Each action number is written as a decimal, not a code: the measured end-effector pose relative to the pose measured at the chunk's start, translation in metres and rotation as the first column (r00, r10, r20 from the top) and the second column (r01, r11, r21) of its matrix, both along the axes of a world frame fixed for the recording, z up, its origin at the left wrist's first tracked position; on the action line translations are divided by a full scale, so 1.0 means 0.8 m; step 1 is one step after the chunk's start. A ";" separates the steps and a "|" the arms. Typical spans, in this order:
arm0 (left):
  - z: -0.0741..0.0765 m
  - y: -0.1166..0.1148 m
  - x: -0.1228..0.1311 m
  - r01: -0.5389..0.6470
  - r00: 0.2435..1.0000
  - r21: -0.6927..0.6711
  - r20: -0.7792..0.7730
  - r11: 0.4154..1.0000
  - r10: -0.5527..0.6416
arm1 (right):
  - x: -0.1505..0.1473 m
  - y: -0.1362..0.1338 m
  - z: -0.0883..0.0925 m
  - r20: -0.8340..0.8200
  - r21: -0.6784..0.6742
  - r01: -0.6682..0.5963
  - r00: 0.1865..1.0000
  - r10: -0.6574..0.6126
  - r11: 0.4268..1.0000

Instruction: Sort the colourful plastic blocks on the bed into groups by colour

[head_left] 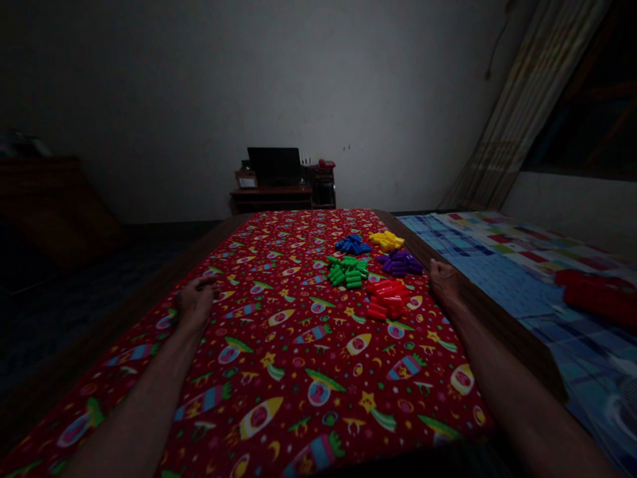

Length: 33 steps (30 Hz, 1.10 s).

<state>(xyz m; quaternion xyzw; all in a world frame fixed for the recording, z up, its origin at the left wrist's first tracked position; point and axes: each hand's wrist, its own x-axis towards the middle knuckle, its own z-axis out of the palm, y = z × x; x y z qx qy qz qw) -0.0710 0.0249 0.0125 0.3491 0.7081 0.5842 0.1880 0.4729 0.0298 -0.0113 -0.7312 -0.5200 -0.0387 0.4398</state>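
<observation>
My left hand (197, 299) rests on the left part of a red cloth (259, 385) printed with rockets and stars. Its fingers are loosely bent and apart, with nothing in them. At the cloth's right edge lies my right hand (445, 282), fingers curled in and no object visible in it. Just left of it are piles of short, shiny plastic cylinders: purple (399, 263) closest, then red (387, 299) towards me. Green cylinders (347, 272), blue cylinders (352, 245) and yellow cylinders (387, 241) form the other piles. Neither hand touches a pile.
The cloth covers a long wooden table (522, 345). Beyond its far end, a dark monitor (275, 166) stands on a small desk (271, 192) against the wall. To the right is a bed with a blue checked sheet (462, 265) and a red item (597, 295) on it.
</observation>
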 end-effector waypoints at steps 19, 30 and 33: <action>-0.005 0.004 -0.006 0.002 1.000 0.004 0.011 1.000 -0.002 | 0.004 0.003 -0.003 0.049 -0.006 0.018 0.999 -0.017 1.000; -0.007 0.006 -0.008 0.012 1.000 0.004 0.008 1.000 -0.013 | 0.002 -0.001 -0.001 0.071 0.005 0.002 0.997 -0.002 1.000; -0.006 0.003 -0.006 0.007 1.000 0.005 0.003 1.000 -0.007 | 0.003 0.001 -0.002 0.065 0.011 -0.005 0.998 0.004 1.000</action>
